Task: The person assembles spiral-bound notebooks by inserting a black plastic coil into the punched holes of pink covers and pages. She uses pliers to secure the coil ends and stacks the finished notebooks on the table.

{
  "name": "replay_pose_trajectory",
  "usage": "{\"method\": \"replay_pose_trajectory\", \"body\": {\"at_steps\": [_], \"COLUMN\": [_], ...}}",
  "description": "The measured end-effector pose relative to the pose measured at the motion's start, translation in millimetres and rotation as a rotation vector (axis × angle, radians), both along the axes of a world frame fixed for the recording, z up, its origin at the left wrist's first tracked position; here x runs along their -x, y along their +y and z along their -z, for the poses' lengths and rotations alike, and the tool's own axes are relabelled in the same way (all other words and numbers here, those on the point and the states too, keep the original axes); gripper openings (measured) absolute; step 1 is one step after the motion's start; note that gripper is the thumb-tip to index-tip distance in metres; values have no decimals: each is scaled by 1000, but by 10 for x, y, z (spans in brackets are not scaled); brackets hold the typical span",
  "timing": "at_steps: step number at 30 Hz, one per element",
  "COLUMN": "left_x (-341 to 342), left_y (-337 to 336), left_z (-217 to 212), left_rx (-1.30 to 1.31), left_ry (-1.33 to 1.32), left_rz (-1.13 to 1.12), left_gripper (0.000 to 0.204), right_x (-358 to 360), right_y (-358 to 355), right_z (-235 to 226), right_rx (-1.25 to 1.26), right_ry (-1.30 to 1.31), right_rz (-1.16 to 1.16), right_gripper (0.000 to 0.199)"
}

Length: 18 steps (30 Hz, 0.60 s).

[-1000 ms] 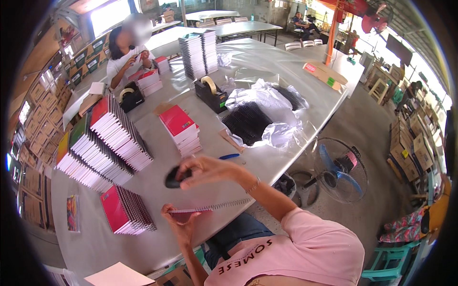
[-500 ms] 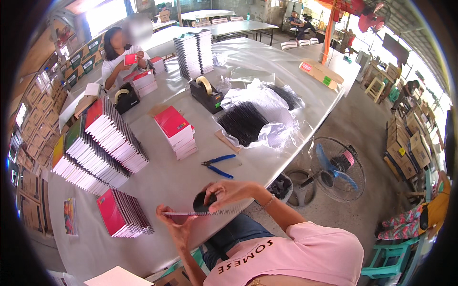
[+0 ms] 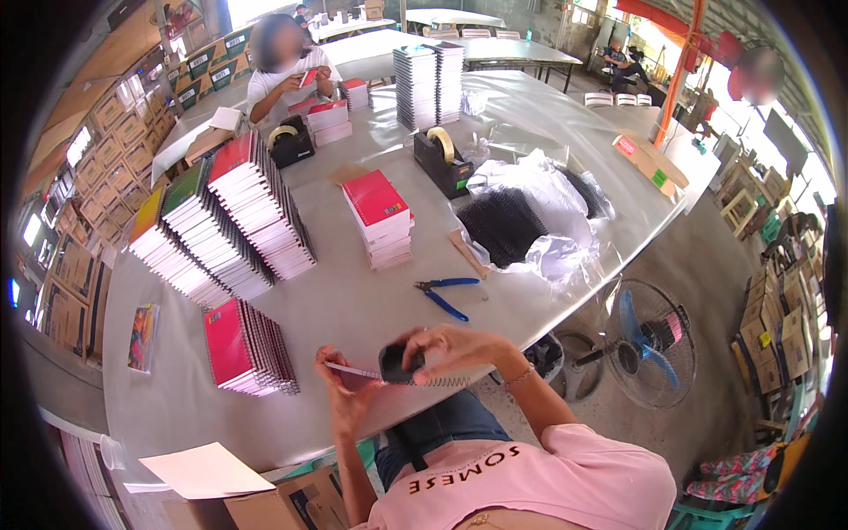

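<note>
My left hand [image 3: 346,397] grips a thin red notebook [image 3: 355,370] by its left end, holding it nearly edge-on and slightly tilted above the table's near edge. A dark spiral coil [image 3: 449,382] runs along its edge and sticks out to the right. Curled over a black rounded object [image 3: 391,363], my right hand [image 3: 450,349] presses at the coil; the kind of object is unclear. Just beyond lie blue-handled cutting pliers [image 3: 449,296]. A pile of red notebooks [image 3: 378,200] without visible coils stands farther back, and coil-bound red notebooks [image 3: 247,349] are stacked at left.
Tall notebook stacks [image 3: 265,203] fill the table's left side. Two tape dispensers [image 3: 439,162] and black coils in plastic wrap [image 3: 508,225] sit farther back. A co-worker [image 3: 287,84] handles a red notebook across the table. A standing fan [image 3: 649,340] is right; a cardboard box [image 3: 287,503] is near-left.
The view has turned, so the table's things sit farther right in the picture. The notebook's left end is tilted up more, and my right fingers have come down over the black object.
</note>
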<state>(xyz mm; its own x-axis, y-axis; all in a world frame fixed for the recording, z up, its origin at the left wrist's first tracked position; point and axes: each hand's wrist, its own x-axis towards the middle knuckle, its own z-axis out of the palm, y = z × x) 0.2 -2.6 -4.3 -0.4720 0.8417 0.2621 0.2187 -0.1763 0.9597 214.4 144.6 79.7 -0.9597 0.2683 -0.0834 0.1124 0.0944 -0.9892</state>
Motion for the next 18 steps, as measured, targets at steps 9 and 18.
{"method": "replay_pose_trajectory", "body": {"at_steps": [9,18], "left_x": [19,-44], "left_y": [6,-22], "left_z": [38,-127], "left_rx": [-83,-66], "left_ry": [-163,-172], "left_rz": [96,125], "left_gripper": [95,87], "right_x": [31,144], "right_y": [-84,-26], "right_z": [-209,-58], "right_rx": [-166,174], "right_ry": [149,22], "right_rz": [-172,-46], "right_gripper": [40,29]}}
